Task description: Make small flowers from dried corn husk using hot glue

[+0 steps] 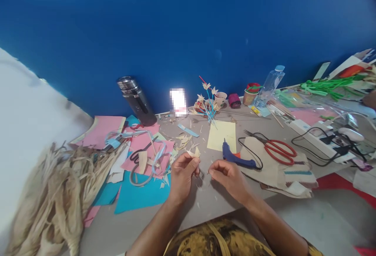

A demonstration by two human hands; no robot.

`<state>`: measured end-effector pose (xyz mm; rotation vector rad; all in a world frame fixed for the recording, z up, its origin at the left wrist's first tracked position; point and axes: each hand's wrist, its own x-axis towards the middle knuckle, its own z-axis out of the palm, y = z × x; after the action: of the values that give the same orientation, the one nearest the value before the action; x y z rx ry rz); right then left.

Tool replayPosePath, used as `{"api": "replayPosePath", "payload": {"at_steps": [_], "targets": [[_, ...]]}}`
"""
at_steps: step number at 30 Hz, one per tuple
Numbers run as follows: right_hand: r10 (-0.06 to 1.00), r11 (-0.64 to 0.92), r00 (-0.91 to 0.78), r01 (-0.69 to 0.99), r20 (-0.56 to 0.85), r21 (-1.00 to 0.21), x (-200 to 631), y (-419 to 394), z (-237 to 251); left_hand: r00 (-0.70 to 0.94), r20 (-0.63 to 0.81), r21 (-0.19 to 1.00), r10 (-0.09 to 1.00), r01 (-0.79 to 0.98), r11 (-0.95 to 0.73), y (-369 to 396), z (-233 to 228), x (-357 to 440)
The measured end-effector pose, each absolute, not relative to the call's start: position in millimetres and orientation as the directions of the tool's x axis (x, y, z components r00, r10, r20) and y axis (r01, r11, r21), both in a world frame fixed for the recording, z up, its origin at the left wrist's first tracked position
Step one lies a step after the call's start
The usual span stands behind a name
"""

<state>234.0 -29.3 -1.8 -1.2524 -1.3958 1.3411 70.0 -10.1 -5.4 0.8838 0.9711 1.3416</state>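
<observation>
Pinched in my left hand (184, 173) is a small pale piece of dried husk (194, 153), its pointed ends standing above the fingertips. My right hand (227, 178) is a short way to the right, thumb and forefinger pressed together; whatever lies between them is too small to make out. Just beyond the right hand, a blue hot glue gun (235, 157) lies on a yellow paper sheet (221, 132). Farther back stand husk flowers (210, 101) on blue stems. Husk scraps (183, 142) are strewn ahead of my left hand.
Dried husks (55, 201) are heaped at left, beside coloured papers (142, 195) with black-handled scissors (141, 155). A dark flask (138, 101) stands by the wall. At right are red-handled scissors (279, 151) on cloth, a plastic bottle (269, 85) and a corded power strip (320, 138).
</observation>
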Motion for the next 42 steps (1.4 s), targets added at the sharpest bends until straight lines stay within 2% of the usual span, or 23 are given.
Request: {"api": "replayPosePath", "payload": {"at_steps": [6, 11, 15, 23, 33, 38, 42], "targets": [[0.984, 0.015, -0.18, 0.164, -0.015, -0.986, 230.1, -20.5, 4.7, -0.007, 0.002, 0.942, 1.0, -0.337, -0.004, 4.8, 10.0, 63.6], [0.99, 0.09, -0.113, 0.056, 0.083, -0.994, 224.4, -7.4, 20.2, 0.06, 0.018, 0.969, 0.998, -0.247, -0.002, 8.9, 18.9, 55.4], [0.982, 0.14, -0.131, 0.006, 0.138, -0.99, 216.4, -3.0, 30.0, 0.106, 0.027, 0.981, 0.994, -0.196, -0.005, 7.1, 18.9, 53.4], [0.991, 0.087, -0.106, 0.074, 0.079, -0.993, 210.2, -3.5, 28.2, 0.186, 0.03, 0.982, 0.982, -0.19, 0.006, 6.4, 15.3, 52.4], [0.998, 0.043, -0.056, 0.066, 0.04, -0.997, 210.6, -0.1, 28.2, 0.203, -0.002, 0.98, 0.979, -0.194, 0.043, 7.9, 12.7, 50.4], [0.996, 0.087, 0.007, 0.084, 0.088, -0.993, 215.0, -0.4, 30.4, 0.279, -0.042, 0.988, 0.959, -0.131, 0.081, 10.9, 19.1, 47.2], [0.993, 0.114, 0.03, 0.053, 0.116, -0.992, 217.0, -3.9, 25.7, 0.265, -0.039, 0.985, 0.964, -0.153, 0.082, 11.8, 17.8, 48.5]]}}
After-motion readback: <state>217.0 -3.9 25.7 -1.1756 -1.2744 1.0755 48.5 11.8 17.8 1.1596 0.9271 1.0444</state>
